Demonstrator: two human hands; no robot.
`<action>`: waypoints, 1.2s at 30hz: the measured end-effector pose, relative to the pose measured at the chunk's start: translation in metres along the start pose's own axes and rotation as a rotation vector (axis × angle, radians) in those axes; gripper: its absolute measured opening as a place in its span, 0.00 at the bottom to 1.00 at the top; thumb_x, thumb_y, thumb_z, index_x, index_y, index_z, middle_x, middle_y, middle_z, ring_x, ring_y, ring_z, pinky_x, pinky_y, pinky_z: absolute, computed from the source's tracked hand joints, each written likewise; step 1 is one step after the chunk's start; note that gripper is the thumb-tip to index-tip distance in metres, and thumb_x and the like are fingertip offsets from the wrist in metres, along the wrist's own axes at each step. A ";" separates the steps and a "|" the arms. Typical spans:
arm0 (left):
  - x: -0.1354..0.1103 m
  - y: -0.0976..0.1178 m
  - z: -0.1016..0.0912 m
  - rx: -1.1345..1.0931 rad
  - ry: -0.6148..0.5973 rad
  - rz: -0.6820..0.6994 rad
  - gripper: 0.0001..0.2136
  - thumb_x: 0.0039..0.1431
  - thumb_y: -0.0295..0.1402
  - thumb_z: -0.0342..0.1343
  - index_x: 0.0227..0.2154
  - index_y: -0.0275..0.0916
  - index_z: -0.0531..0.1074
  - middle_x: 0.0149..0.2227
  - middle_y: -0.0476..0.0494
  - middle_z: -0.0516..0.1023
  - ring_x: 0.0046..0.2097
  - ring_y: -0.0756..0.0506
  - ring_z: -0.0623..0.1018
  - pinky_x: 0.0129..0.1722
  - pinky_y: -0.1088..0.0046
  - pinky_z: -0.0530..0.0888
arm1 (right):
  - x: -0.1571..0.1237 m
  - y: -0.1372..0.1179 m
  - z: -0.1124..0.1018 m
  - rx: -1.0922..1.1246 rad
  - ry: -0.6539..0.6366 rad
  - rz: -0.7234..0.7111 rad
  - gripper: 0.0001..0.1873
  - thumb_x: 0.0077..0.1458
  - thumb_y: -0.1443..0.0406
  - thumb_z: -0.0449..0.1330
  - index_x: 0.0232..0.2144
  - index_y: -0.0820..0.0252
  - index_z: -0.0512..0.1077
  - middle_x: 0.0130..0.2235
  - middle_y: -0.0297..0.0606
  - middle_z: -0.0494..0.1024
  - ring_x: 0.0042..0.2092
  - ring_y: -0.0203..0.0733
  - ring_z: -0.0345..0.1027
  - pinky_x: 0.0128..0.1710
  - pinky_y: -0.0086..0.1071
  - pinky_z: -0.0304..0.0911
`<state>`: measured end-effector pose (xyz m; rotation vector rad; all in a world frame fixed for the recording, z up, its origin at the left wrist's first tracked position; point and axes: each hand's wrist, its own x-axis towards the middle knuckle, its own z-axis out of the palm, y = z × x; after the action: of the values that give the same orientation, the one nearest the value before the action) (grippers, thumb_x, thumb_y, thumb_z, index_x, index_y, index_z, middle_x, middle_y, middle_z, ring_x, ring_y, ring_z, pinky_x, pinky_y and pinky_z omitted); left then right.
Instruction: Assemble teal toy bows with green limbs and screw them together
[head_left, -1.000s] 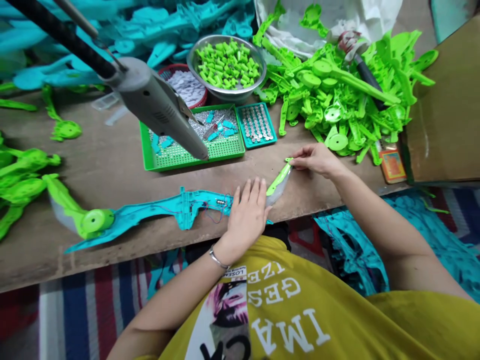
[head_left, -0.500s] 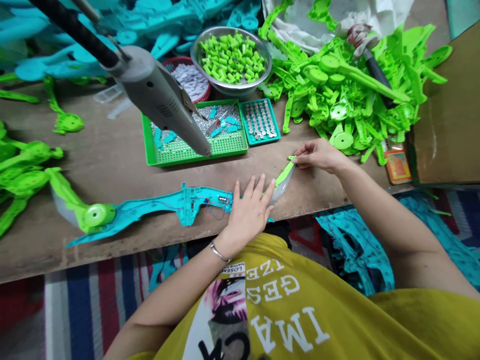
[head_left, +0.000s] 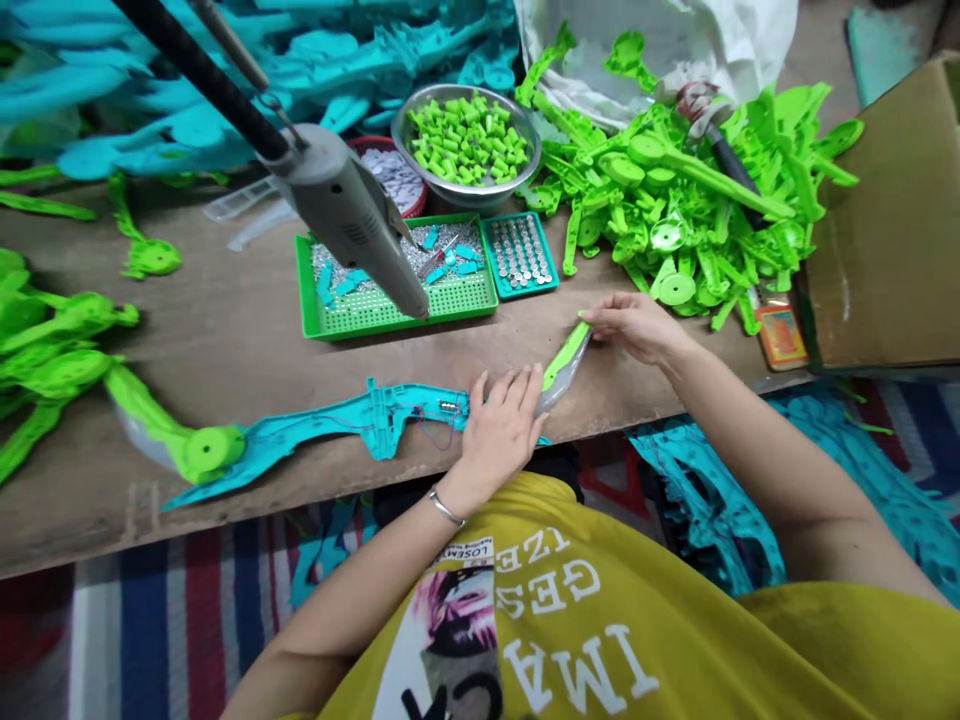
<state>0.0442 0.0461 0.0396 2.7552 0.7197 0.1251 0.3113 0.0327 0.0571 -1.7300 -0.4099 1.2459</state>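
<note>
A blue plastic toy bow half (head_left: 315, 420) lies on the table with thin wires and small metal parts near its middle. On its left end sits a green arm with a round hub (head_left: 206, 450). My left hand (head_left: 501, 418) lies flat over the bow's right end, fingers stretched out, hiding what is beneath. A green arm piece (head_left: 566, 358) with a clear grey edge sticks out past that hand, up and to the right. Its far tip is pinched between the thumb and fingers of my right hand (head_left: 626, 325).
A hanging grey electric screwdriver (head_left: 352, 215) points down over a green tray (head_left: 397, 325) of screws. Behind stand a teal tray (head_left: 523, 255) of round metal pieces and a steel bowl (head_left: 405, 130) of green parts. Green arms (head_left: 690, 190) are heaped right, beside a cardboard box (head_left: 885, 230).
The fingers of my left hand have drawn closer together on the bow's end. My right hand keeps its pinch on the green arm's tip. The whole view has shifted slightly.
</note>
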 end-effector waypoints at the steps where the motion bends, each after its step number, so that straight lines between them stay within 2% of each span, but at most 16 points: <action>1: -0.001 0.000 0.000 -0.006 0.007 -0.004 0.28 0.73 0.39 0.41 0.71 0.33 0.51 0.67 0.34 0.66 0.65 0.37 0.68 0.68 0.48 0.55 | -0.006 0.002 0.005 0.088 -0.046 0.031 0.18 0.37 0.65 0.79 0.26 0.63 0.74 0.25 0.34 0.78 0.27 0.31 0.72 0.29 0.25 0.71; 4: -0.001 0.000 -0.002 -0.025 0.010 0.001 0.29 0.73 0.38 0.40 0.72 0.33 0.48 0.67 0.32 0.67 0.66 0.37 0.67 0.69 0.48 0.53 | -0.028 0.018 0.027 0.250 -0.202 0.152 0.22 0.34 0.63 0.80 0.31 0.62 0.76 0.30 0.36 0.82 0.32 0.36 0.77 0.37 0.30 0.75; 6: -0.001 0.002 -0.003 -0.042 0.005 0.000 0.30 0.73 0.39 0.41 0.72 0.31 0.46 0.66 0.30 0.67 0.66 0.37 0.67 0.69 0.48 0.51 | -0.042 0.033 0.044 0.312 -0.230 0.184 0.23 0.33 0.63 0.80 0.31 0.62 0.76 0.31 0.34 0.82 0.33 0.37 0.77 0.39 0.32 0.76; 11: -0.001 -0.002 -0.012 -0.152 -0.030 -0.027 0.36 0.70 0.42 0.46 0.72 0.26 0.42 0.69 0.24 0.61 0.70 0.33 0.61 0.70 0.47 0.51 | -0.056 0.053 0.068 0.402 -0.112 0.085 0.25 0.27 0.63 0.81 0.28 0.60 0.74 0.27 0.29 0.80 0.29 0.34 0.75 0.34 0.30 0.74; 15: 0.009 -0.024 -0.041 -0.309 -0.230 0.020 0.36 0.68 0.37 0.45 0.72 0.26 0.38 0.72 0.23 0.52 0.72 0.36 0.57 0.68 0.54 0.59 | -0.058 0.050 0.071 0.391 -0.046 0.077 0.28 0.23 0.63 0.81 0.28 0.60 0.73 0.25 0.27 0.79 0.27 0.34 0.73 0.31 0.30 0.72; 16: 0.014 -0.031 -0.049 -0.309 -0.282 0.034 0.35 0.66 0.34 0.46 0.71 0.27 0.41 0.72 0.24 0.54 0.72 0.36 0.58 0.67 0.56 0.61 | -0.059 0.049 0.071 0.391 -0.034 0.074 0.28 0.23 0.63 0.81 0.29 0.60 0.74 0.25 0.28 0.79 0.27 0.34 0.73 0.30 0.29 0.72; 18: 0.030 -0.044 -0.065 -0.255 -0.389 0.038 0.32 0.62 0.32 0.50 0.68 0.29 0.53 0.68 0.27 0.63 0.68 0.35 0.65 0.63 0.58 0.65 | -0.063 0.048 0.071 0.391 -0.018 0.061 0.29 0.24 0.63 0.81 0.30 0.60 0.74 0.26 0.29 0.80 0.28 0.34 0.74 0.30 0.28 0.71; 21: 0.058 -0.060 -0.076 -0.236 -0.644 0.075 0.25 0.54 0.36 0.61 0.55 0.34 0.71 0.52 0.35 0.79 0.50 0.38 0.77 0.47 0.67 0.72 | -0.068 0.048 0.072 0.377 -0.012 0.032 0.29 0.24 0.62 0.81 0.32 0.59 0.74 0.28 0.31 0.82 0.30 0.36 0.76 0.32 0.29 0.72; 24: 0.075 -0.070 -0.072 -0.320 -0.812 0.146 0.19 0.49 0.40 0.65 0.41 0.35 0.76 0.37 0.44 0.80 0.36 0.45 0.75 0.32 0.73 0.66 | -0.071 0.051 0.073 0.356 -0.026 -0.019 0.29 0.27 0.61 0.81 0.33 0.58 0.73 0.31 0.33 0.84 0.32 0.37 0.77 0.35 0.31 0.73; 27: 0.077 -0.075 -0.065 -0.468 -0.801 0.126 0.15 0.48 0.39 0.64 0.36 0.34 0.77 0.30 0.49 0.76 0.30 0.49 0.69 0.29 0.74 0.61 | -0.073 0.053 0.074 0.371 -0.021 -0.061 0.28 0.30 0.61 0.80 0.35 0.57 0.73 0.33 0.33 0.84 0.33 0.37 0.78 0.38 0.31 0.73; 31: 0.069 -0.077 -0.064 -0.545 -0.728 0.092 0.17 0.47 0.39 0.64 0.39 0.35 0.77 0.30 0.50 0.75 0.31 0.49 0.69 0.30 0.73 0.60 | -0.076 0.053 0.076 0.399 -0.039 -0.033 0.28 0.31 0.62 0.80 0.36 0.56 0.76 0.37 0.34 0.85 0.36 0.37 0.79 0.41 0.33 0.73; 36: 0.065 -0.078 -0.067 -0.522 -0.699 0.106 0.15 0.47 0.38 0.64 0.37 0.37 0.77 0.29 0.51 0.75 0.30 0.50 0.68 0.29 0.74 0.58 | -0.075 0.055 0.078 0.308 0.007 -0.074 0.23 0.28 0.59 0.80 0.29 0.58 0.78 0.29 0.32 0.82 0.31 0.36 0.74 0.36 0.32 0.70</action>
<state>0.0537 0.1604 0.0811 2.1122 0.2885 -0.5270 0.1981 -0.0106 0.0499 -1.4446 -0.2592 1.1820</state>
